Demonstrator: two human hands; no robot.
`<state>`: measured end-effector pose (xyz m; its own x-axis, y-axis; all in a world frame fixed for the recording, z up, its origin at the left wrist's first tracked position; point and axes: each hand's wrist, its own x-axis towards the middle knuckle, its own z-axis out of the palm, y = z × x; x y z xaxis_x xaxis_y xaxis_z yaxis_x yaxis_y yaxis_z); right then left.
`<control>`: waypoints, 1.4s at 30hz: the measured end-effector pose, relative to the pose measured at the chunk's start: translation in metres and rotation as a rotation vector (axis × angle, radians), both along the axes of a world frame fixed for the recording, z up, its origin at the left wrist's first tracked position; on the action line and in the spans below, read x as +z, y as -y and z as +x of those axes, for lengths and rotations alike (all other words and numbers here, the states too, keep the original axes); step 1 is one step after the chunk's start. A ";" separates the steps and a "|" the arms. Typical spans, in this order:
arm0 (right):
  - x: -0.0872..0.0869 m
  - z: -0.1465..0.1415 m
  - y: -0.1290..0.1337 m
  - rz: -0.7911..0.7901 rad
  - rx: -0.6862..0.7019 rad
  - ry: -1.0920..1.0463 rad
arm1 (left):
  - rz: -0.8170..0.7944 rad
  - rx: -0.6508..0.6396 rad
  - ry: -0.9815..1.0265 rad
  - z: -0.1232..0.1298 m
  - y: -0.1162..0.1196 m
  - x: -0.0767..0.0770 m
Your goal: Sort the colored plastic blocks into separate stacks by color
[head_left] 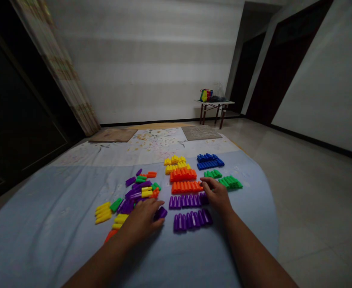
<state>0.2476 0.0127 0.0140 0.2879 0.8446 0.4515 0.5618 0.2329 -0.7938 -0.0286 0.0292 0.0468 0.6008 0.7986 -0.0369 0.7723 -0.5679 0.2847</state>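
Note:
My left hand (146, 218) is low over the left side of the cloth, thumb and fingers closed around a purple plastic piece (161, 213). Just beyond it lies a mixed heap of purple pieces (134, 194), with green, yellow and orange ones among them. My right hand (217, 195) has its fingers curled at the right end of an orange row (185, 187); whether they grip a piece there is hidden. Two purple rows (192, 221) lie nearer to me, between the hands. Another orange row (183, 174) and yellow rows (176, 164) are stacked farther away.
Blue rows (210, 161) and green groups (230, 182) lie right of the orange ones. Loose yellow pieces (103, 213) rest at far left. A pale blue cloth (59, 224) covers the round-edged surface. Beyond stands a small table (228, 103) with bags on it.

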 end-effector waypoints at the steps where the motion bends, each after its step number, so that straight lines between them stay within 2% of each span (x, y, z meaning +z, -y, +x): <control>1: 0.000 0.000 0.000 0.002 -0.001 -0.004 | 0.006 -0.027 -0.005 -0.002 -0.002 0.002; 8: 0.001 0.001 0.000 0.022 0.002 -0.050 | -0.022 -0.183 -0.095 0.000 -0.008 0.013; 18: 0.002 0.002 0.000 0.058 0.002 -0.040 | 0.014 -0.247 -0.104 0.012 0.016 0.031; 21: 0.002 0.002 0.000 0.066 0.002 -0.037 | 0.027 -0.239 -0.112 0.012 0.013 0.027; 26: 0.003 0.004 0.000 0.056 -0.007 -0.063 | 0.181 -0.074 -0.043 0.006 -0.003 0.010; 30: 0.004 0.006 -0.001 0.075 -0.009 -0.096 | 0.159 -0.092 -0.046 -0.001 -0.002 0.003; 42: 0.013 0.017 0.003 0.099 -0.097 -0.204 | 0.020 -0.110 -0.140 -0.006 0.002 0.011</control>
